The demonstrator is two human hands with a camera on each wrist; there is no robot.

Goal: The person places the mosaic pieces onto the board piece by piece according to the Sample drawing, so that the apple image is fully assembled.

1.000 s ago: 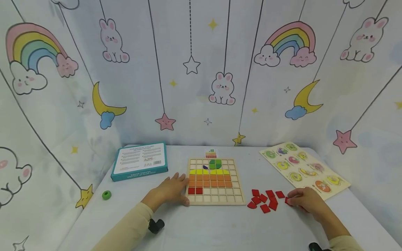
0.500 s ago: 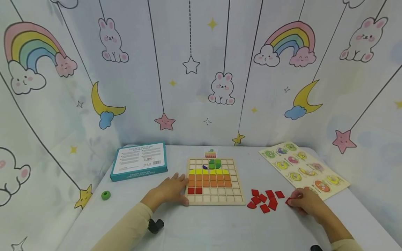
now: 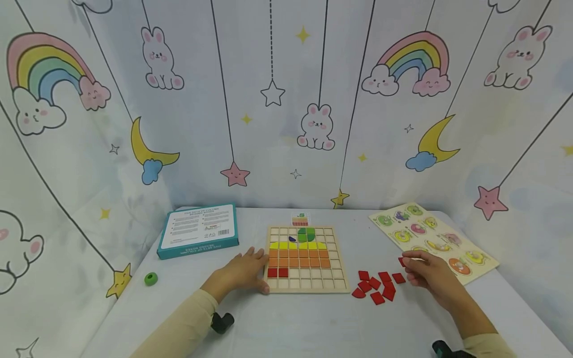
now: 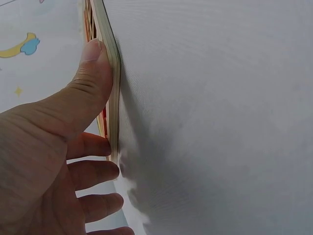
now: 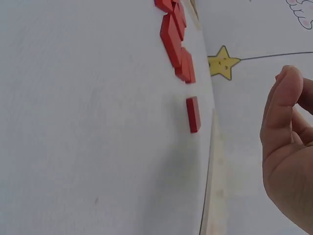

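Note:
My left hand (image 3: 241, 271) rests against the left edge of a wooden grid board (image 3: 309, 288); in the left wrist view its thumb (image 4: 95, 73) touches the rim and the fingers are spread. Orange tiles (image 3: 299, 257), yellow pieces, green pieces and two red tiles (image 3: 278, 272) sit in the board's cells. At the right, my right hand (image 3: 431, 276) is raised above the table and pinches a red tile (image 3: 401, 261) between thumb and fingertips. Just left of it lies a scattered group of red tiles (image 3: 377, 298), also seen in the right wrist view (image 5: 171, 41).
A small picture card (image 3: 301, 219) lies behind the board. A teal-and-white box (image 3: 199, 231) stands at the back left, with a green bead (image 3: 150, 279) in front of it. A fruit picture board (image 3: 403, 219) lies at the back right. A patterned cloth hangs behind the table.
My right hand has lifted a red tile from the table and moved it up and slightly left. My left hand stays at the board's edge.

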